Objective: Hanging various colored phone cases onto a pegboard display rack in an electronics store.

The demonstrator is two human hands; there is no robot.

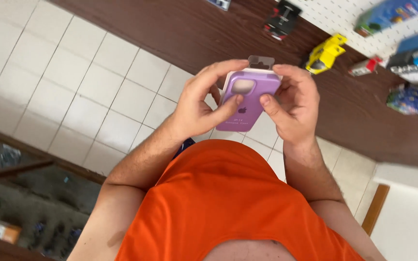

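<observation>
I hold a purple phone case in its white retail pack with both hands, in front of my orange shirt. My left hand grips the pack's left edge, thumb pressed on its front. My right hand holds the right edge, thumb also on the front. A clear hang tab sticks out at the pack's top. The pack is tilted slightly and its front faces me.
A dark wooden counter runs across the top. On a white pegboard hang a yellow packaged item, a black and red item and blue packages. White floor tiles lie below.
</observation>
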